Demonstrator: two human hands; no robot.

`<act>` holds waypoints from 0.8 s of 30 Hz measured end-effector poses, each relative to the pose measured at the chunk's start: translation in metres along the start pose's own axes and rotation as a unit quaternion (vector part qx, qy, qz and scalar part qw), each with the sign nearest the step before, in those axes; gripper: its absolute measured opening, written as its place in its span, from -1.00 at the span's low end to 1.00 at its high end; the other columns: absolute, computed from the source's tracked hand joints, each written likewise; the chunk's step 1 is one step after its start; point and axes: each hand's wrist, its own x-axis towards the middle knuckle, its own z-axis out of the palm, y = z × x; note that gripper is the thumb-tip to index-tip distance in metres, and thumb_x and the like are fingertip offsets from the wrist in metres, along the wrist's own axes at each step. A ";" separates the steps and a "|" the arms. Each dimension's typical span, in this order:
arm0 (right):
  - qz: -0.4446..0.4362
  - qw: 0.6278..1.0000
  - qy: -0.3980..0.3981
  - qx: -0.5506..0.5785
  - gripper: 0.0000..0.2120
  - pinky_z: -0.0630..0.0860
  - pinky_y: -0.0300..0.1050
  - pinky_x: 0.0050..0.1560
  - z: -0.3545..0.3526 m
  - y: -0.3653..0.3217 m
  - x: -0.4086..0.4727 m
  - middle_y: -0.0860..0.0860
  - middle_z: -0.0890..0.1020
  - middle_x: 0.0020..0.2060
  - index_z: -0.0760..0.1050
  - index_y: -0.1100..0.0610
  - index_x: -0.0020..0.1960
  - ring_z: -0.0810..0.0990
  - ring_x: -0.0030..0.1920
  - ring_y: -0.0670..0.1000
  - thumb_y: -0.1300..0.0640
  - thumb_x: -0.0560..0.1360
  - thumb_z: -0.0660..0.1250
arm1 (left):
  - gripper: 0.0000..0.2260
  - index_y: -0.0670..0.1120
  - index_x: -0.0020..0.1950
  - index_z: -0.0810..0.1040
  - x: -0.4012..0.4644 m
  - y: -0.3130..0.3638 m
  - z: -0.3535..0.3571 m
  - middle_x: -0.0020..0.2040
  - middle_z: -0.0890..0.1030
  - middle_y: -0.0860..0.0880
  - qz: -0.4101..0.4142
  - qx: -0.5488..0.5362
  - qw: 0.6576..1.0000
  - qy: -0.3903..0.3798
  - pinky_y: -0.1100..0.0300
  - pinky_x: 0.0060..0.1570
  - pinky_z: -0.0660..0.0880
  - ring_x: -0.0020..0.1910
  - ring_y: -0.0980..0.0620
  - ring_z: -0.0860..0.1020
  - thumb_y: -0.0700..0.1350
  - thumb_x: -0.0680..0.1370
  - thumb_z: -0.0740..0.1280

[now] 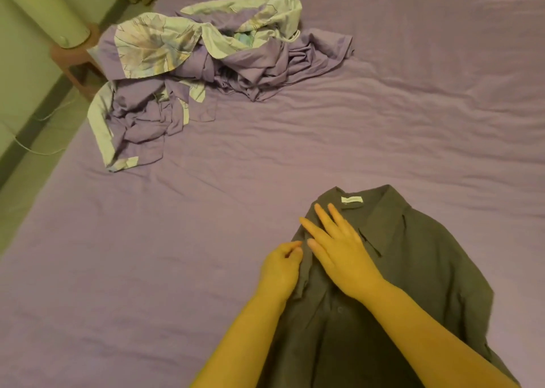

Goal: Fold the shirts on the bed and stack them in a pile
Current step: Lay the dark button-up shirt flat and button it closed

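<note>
Purple sheet covers the bed, which fills nearly all we see; the cloth is smooth but lightly wrinkled. At the far left of the bed lies a crumpled heap of bedding, purple on one side and pale with a leaf print on the other. Beside the bed's far left edge we see a pale cylinder resting on a reddish stool, with a thin white cable on the floor.

Close to us, at the lower right, a dark grey shirt lies face up on the bed, its collar pointing away from us and a small white label showing inside the neck.

Our right hand rests flat on the shirt's left shoulder area, fingers straight and spread. Our left hand sits just beside it at the shirt's left edge, its curled fingers pinching the fabric there. Both forearms are bare.
</note>
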 end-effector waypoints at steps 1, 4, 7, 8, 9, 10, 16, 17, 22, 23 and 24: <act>-0.010 0.999 -0.014 0.052 -0.35 0.03 0.08 0.46 -0.002 -0.004 -0.001 -0.09 0.11 0.51 0.25 -0.16 0.44 -0.14 0.52 -0.01 -0.31 0.52 -0.34 | -0.74 -0.07 0.28 0.51 -0.001 -0.005 0.001 0.23 0.56 -0.08 -0.006 -0.018 1.000 0.003 -0.02 0.25 0.45 0.18 -0.05 0.52 -0.09 0.62 0.20; -0.017 0.996 -0.074 0.039 -0.16 -0.19 0.04 0.47 -0.005 -0.001 -0.014 -0.18 0.07 0.50 0.23 -0.23 0.43 -0.30 0.46 -0.15 -0.41 0.36 -0.51 | -0.71 -0.10 0.29 0.49 -0.004 -0.017 0.000 0.23 0.55 -0.11 -0.044 -0.054 0.997 0.018 -0.05 0.25 0.46 0.17 -0.08 0.52 -0.08 0.59 0.26; 0.008 0.987 -0.143 -0.068 -0.01 -0.24 0.11 0.46 -0.003 0.014 -0.035 -0.17 -0.03 0.52 -0.08 -0.24 0.49 -0.37 0.43 -0.11 -0.43 0.16 -0.70 | -0.62 -0.13 0.37 0.38 -0.005 -0.026 0.003 0.30 0.48 -0.14 -0.102 -0.118 0.987 0.035 -0.08 0.25 0.45 0.20 -0.15 0.50 -0.17 0.56 0.30; 0.026 0.985 -0.153 -0.072 0.00 -0.23 0.11 0.46 -0.001 0.017 -0.040 -0.17 -0.05 0.52 -0.13 -0.25 0.49 -0.36 0.44 -0.09 -0.43 0.13 -0.72 | -0.59 -0.13 0.39 0.35 -0.004 -0.028 0.004 0.33 0.44 -0.15 -0.105 -0.145 0.983 0.045 -0.09 0.25 0.45 0.22 -0.17 0.49 -0.22 0.55 0.30; 0.035 0.984 -0.160 -0.073 -0.01 -0.22 0.12 0.46 -0.001 0.019 -0.045 -0.16 -0.06 0.53 -0.14 -0.26 0.49 -0.34 0.47 -0.06 -0.43 0.13 -0.72 | -0.56 -0.11 0.41 0.33 -0.004 -0.029 0.005 0.37 0.41 -0.15 -0.102 -0.178 0.977 0.058 -0.10 0.25 0.45 0.24 -0.18 0.48 -0.27 0.54 0.30; 0.040 0.983 -0.161 -0.074 -0.02 -0.21 0.11 0.46 -0.001 0.019 -0.048 -0.15 -0.07 0.53 -0.15 -0.26 0.48 -0.33 0.48 -0.03 -0.43 0.13 -0.72 | -0.52 -0.10 0.43 0.30 -0.004 -0.029 0.006 0.40 0.37 -0.14 -0.099 -0.218 0.968 0.074 -0.10 0.25 0.45 0.25 -0.19 0.47 -0.31 0.53 0.30; 0.025 0.990 -0.117 -0.076 -0.04 -0.24 0.03 0.44 -0.008 0.005 -0.049 -0.07 -0.02 0.53 0.00 -0.20 0.50 -0.33 0.44 -0.04 -0.38 0.24 -0.70 | -0.41 -0.13 0.52 0.13 -0.014 -0.012 0.012 0.29 0.46 -0.23 -0.173 -0.477 0.855 0.113 0.03 0.08 0.49 0.19 -0.20 0.52 -0.36 0.55 0.28; 0.024 0.993 -0.096 -0.068 -0.07 -0.23 0.02 0.43 -0.009 0.003 -0.047 -0.06 0.05 0.53 0.08 -0.17 0.49 -0.29 0.45 -0.05 -0.37 0.30 -0.65 | -0.43 -0.11 0.50 0.18 -0.015 -0.012 0.014 0.22 0.49 -0.17 -0.143 -0.450 0.871 0.138 0.04 0.09 0.50 0.16 -0.18 0.53 -0.36 0.54 0.29; 0.005 0.995 -0.069 -0.070 -0.10 -0.19 0.01 0.45 -0.024 -0.005 -0.032 -0.07 0.08 0.52 0.11 -0.13 0.49 -0.22 0.50 -0.05 -0.36 0.35 -0.61 | -0.51 0.06 0.46 0.28 -0.028 -0.004 0.005 0.05 0.48 0.03 0.147 -0.116 0.957 0.219 0.32 -0.04 0.48 -0.11 0.13 0.50 -0.25 0.57 0.25; 0.000 0.994 -0.075 -0.074 -0.08 -0.19 0.02 0.46 -0.026 -0.007 -0.028 -0.08 0.04 0.53 0.06 -0.14 0.50 -0.22 0.51 -0.04 -0.36 0.32 -0.63 | -0.53 0.06 0.46 0.28 -0.027 -0.002 -0.002 0.10 0.49 0.03 0.178 -0.085 0.955 0.222 0.30 0.00 0.48 -0.08 0.13 0.51 -0.25 0.59 0.22; -0.004 0.994 -0.078 -0.077 -0.08 -0.19 0.03 0.47 -0.026 -0.009 -0.022 -0.09 0.01 0.53 0.02 -0.14 0.51 -0.23 0.51 -0.03 -0.37 0.30 -0.64 | -0.54 0.05 0.46 0.30 -0.024 0.000 -0.011 0.14 0.50 0.03 0.197 -0.068 0.952 0.224 0.25 0.08 0.49 -0.02 0.12 0.52 -0.26 0.60 0.20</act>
